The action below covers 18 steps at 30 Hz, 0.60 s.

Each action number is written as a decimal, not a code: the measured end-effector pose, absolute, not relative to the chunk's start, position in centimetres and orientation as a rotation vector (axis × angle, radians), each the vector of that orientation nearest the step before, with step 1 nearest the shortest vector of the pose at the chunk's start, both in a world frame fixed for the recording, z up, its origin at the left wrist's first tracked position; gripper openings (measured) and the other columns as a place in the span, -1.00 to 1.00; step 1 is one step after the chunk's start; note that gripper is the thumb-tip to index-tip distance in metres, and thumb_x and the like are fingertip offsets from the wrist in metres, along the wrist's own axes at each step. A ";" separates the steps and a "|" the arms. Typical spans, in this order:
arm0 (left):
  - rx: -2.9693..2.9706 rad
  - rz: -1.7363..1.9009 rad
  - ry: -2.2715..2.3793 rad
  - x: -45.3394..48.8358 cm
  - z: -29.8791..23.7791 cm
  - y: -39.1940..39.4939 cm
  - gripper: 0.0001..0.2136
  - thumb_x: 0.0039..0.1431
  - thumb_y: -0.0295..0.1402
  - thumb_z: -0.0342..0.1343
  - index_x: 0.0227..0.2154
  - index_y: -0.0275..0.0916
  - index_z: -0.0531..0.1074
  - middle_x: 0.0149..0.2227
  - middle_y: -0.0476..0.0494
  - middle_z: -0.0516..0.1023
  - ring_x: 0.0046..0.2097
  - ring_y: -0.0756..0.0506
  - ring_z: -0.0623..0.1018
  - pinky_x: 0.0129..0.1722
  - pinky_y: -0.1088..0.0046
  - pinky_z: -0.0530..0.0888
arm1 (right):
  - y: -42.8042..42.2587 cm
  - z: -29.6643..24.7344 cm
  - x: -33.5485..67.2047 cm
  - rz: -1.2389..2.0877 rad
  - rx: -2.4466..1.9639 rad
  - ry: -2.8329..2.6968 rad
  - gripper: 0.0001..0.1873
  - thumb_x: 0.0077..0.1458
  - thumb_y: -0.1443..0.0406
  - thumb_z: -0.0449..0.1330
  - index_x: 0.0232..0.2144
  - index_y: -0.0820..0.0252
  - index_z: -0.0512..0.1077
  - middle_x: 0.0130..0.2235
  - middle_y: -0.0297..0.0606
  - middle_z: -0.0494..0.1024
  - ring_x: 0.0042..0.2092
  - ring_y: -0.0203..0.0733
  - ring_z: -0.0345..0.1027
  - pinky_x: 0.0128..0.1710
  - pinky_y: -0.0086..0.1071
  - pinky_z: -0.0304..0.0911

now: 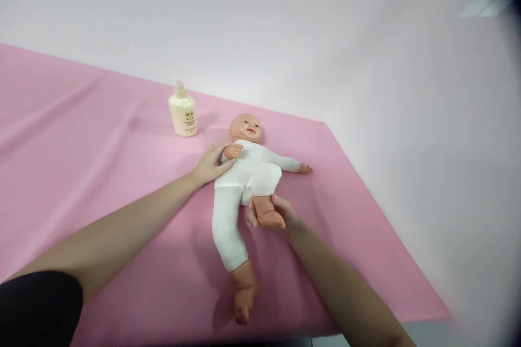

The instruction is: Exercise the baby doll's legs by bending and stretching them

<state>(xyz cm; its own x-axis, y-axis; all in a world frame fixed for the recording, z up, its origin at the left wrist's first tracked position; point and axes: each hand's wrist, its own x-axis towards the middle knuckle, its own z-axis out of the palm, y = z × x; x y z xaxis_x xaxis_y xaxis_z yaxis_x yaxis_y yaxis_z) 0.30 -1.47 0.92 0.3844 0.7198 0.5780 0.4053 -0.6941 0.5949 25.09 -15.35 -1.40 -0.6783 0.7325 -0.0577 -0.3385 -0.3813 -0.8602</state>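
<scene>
A baby doll (249,168) in a white bodysuit lies on its back on a pink cloth (101,173), head towards the wall. My left hand (210,164) rests against the doll's shoulder and upper arm, fingers curled round it. My right hand (277,213) is closed round the doll's bent leg near the foot, holding it up off the cloth. The doll's other leg stretches out straight towards me.
A cream lotion bottle (183,110) with a pump top stands upright on the cloth, left of the doll's head. Pale walls close in behind and to the right. The cloth's front edge runs near the doll's outstretched foot (243,303).
</scene>
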 end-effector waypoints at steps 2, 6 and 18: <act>2.299 1.235 0.971 0.3 0.9 -1.4 -0.60 0.29 -0.12 0.15 0.10 -0.21 0.49 0.09 -0.30 0.66 0.12 -0.33 0.59 0.21 -0.02 0.49 | -15.5 -1.0 25.0 2.084 -0.575 -1.134 -0.26 0.10 -0.37 0.20 -0.20 0.18 0.46 -0.49 -0.31 0.50 -0.39 -0.16 0.36 -0.20 -0.21 0.28; 2.323 1.222 0.961 0.3 1.1 -1.5 -0.60 0.28 -0.16 0.16 0.11 -0.20 0.49 0.09 -0.29 0.66 0.12 -0.33 0.60 0.20 -0.02 0.50 | -15.5 -0.1 24.6 2.048 -0.604 -1.085 -0.30 0.19 -0.31 0.20 -0.17 0.22 0.51 -0.45 -0.28 0.54 -0.37 -0.19 0.40 -0.19 -0.26 0.32; 2.323 1.237 0.925 0.2 1.0 -1.6 -0.62 0.30 -0.18 0.17 0.12 -0.20 0.49 0.10 -0.31 0.66 0.13 -0.33 0.61 0.22 -0.01 0.50 | -15.4 0.2 24.5 2.026 -0.633 -1.085 -0.38 0.33 -0.24 0.10 -0.18 0.20 0.48 -0.43 -0.29 0.51 -0.36 -0.19 0.39 -0.16 -0.25 0.34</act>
